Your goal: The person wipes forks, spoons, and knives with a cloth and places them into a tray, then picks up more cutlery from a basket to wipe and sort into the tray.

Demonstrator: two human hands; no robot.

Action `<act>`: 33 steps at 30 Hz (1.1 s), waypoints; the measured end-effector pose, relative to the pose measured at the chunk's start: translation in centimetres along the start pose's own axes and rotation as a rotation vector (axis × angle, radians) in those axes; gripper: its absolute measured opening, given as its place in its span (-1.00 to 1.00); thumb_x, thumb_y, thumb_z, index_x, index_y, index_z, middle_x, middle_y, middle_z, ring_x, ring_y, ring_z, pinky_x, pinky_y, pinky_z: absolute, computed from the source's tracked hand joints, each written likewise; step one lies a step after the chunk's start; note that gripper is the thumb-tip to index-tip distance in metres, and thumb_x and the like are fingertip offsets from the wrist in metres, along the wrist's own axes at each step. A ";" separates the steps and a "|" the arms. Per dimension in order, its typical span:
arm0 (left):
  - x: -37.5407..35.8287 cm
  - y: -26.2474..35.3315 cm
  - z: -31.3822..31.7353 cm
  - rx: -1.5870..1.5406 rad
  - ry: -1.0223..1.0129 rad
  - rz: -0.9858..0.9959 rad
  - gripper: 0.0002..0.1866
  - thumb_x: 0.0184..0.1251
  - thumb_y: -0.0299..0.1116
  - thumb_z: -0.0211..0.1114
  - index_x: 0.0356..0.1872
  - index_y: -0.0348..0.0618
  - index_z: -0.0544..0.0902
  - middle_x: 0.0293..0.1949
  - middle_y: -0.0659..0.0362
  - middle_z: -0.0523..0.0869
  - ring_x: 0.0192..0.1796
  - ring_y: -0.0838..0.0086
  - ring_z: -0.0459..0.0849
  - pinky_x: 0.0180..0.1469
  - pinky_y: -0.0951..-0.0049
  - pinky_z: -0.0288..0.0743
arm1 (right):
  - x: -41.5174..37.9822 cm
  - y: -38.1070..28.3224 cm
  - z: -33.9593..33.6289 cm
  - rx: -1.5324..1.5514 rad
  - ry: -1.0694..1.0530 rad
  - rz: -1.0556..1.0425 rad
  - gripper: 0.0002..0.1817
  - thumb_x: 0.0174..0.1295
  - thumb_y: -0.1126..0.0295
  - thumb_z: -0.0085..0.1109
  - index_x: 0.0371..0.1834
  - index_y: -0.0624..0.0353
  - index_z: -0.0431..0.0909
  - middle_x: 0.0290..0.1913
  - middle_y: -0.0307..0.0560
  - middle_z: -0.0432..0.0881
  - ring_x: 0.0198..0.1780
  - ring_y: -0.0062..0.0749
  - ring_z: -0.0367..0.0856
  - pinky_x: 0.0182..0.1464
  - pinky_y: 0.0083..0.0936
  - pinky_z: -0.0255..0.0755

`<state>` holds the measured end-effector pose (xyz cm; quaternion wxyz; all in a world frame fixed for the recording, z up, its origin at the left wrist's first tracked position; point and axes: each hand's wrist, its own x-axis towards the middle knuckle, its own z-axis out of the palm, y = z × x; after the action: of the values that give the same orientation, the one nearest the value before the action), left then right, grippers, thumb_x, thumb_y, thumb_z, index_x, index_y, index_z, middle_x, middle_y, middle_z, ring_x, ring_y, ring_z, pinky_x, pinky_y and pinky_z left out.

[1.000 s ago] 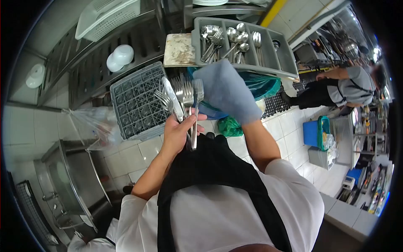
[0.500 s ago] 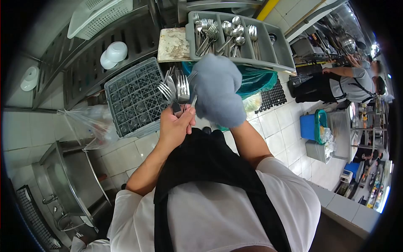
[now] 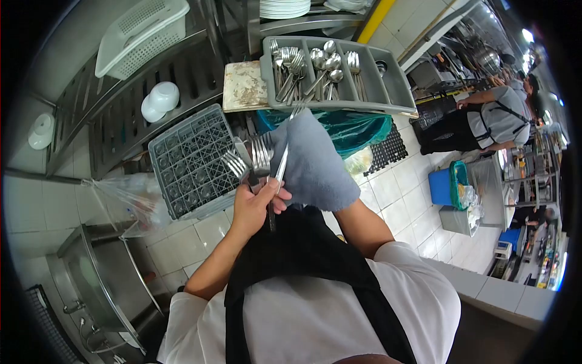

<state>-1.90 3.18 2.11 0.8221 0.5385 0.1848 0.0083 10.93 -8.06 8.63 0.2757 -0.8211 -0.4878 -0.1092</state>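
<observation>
Head view: left hand (image 3: pixel 257 200) gripped fanned forks (image 3: pixel 261 156) near the plastic rack (image 3: pixel 191 164). Grey cloth (image 3: pixel 318 164) covered the right hand; its grip couldn't be told. One fork slanted against the cloth, tines toward the cutlery tray (image 3: pixel 397 88). Judged risk: tines snagging cloth, a tug spilling forks onto the floor (image 3: pixel 388 209).

Right hand hidden under grey cloth (image 3: pixel 321 164). Forks (image 3: pixel 261 159): handles partly covered by left hand (image 3: pixel 253 205). Far plate stack (image 3: pixel 285 8), far-left white basket (image 3: pixel 154 51) cut off at top edge. Right-side shelf items (image 3: pixel 545 242) too small to tell.
</observation>
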 end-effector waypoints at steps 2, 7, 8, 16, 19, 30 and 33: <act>0.1 -0.4 -0.3 0.009 -0.028 0.025 -0.76 0.41 -0.28 0.20 -0.25 -0.30 0.53 -0.47 0.05 0.69 -0.61 0.55 0.56 -0.57 0.57 0.44 | 1.2 -0.5 -0.1 -0.086 -0.150 0.279 -0.76 -0.23 0.14 0.35 -0.73 0.00 0.53 -0.60 -0.08 0.49 -0.36 -0.06 0.53 -0.24 -0.25 0.36; 0.5 -1.2 -0.7 -0.020 0.028 0.035 -0.79 0.41 -0.29 0.21 -0.27 -0.26 0.54 -0.50 0.09 0.67 -0.60 0.56 0.56 -0.58 0.58 0.42 | -2.3 -1.2 2.5 -0.163 -0.403 0.234 -0.79 -0.21 0.14 0.32 -0.76 -0.08 0.54 -0.69 -0.16 0.47 -0.47 -0.15 0.54 -0.27 -0.26 0.33; 0.2 -1.3 -0.7 -0.020 0.033 -0.003 -0.79 0.41 -0.28 0.21 -0.27 -0.25 0.55 -0.52 0.11 0.65 -0.60 0.56 0.55 -0.59 0.58 0.42 | -2.9 -1.4 3.0 -0.162 -0.428 0.127 -0.80 -0.21 0.13 0.32 -0.76 -0.09 0.54 -0.70 -0.17 0.46 -0.49 -0.16 0.53 -0.28 -0.27 0.32; -1.0 -1.1 -0.9 -0.161 -0.087 -0.061 -0.64 0.40 -0.34 0.14 0.12 -0.36 0.51 -0.29 0.03 0.68 -0.37 0.43 0.67 -0.31 0.47 0.58 | 2.5 1.1 -2.5 -0.213 -0.228 -0.171 -0.70 -0.41 0.15 0.38 -0.69 0.05 0.49 -0.49 -0.08 0.51 -0.40 -0.15 0.48 -0.24 -0.36 0.36; -1.4 -0.9 -0.8 -0.140 -0.076 -0.011 -0.61 0.39 -0.34 0.14 0.14 -0.37 0.48 -0.20 -0.03 0.71 -0.33 0.37 0.71 -0.27 0.43 0.61 | 3.4 1.3 -2.2 -0.447 -0.316 -0.227 -0.68 -0.37 0.20 0.37 -0.56 0.10 0.51 -0.43 -0.05 0.53 -0.36 -0.11 0.48 -0.21 -0.33 0.38; -0.3 -0.1 0.1 -0.042 0.141 0.011 -0.80 0.37 -0.30 0.26 -0.34 -0.24 0.54 -0.53 0.09 0.68 -0.69 0.60 0.49 -0.67 0.61 0.31 | -1.2 -1.2 1.5 0.152 -0.128 -0.006 -0.36 -0.38 0.17 0.44 -0.10 0.14 0.55 -0.23 0.08 0.53 -0.09 0.09 0.45 -0.08 -0.17 0.34; -0.9 -0.4 0.7 -0.039 0.083 0.005 -0.80 0.37 -0.29 0.25 -0.36 -0.21 0.53 -0.56 0.12 0.64 -0.69 0.60 0.48 -0.67 0.62 0.30 | 0.7 -1.5 0.4 0.005 0.007 -0.129 -0.51 -0.51 0.13 0.47 -0.40 0.10 0.64 -0.37 0.00 0.61 -0.23 -0.07 0.60 -0.18 -0.25 0.45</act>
<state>-2.55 2.18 2.28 0.8240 0.5221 0.2172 0.0364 9.95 -6.79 9.09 0.2717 -0.7870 -0.5389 -0.1284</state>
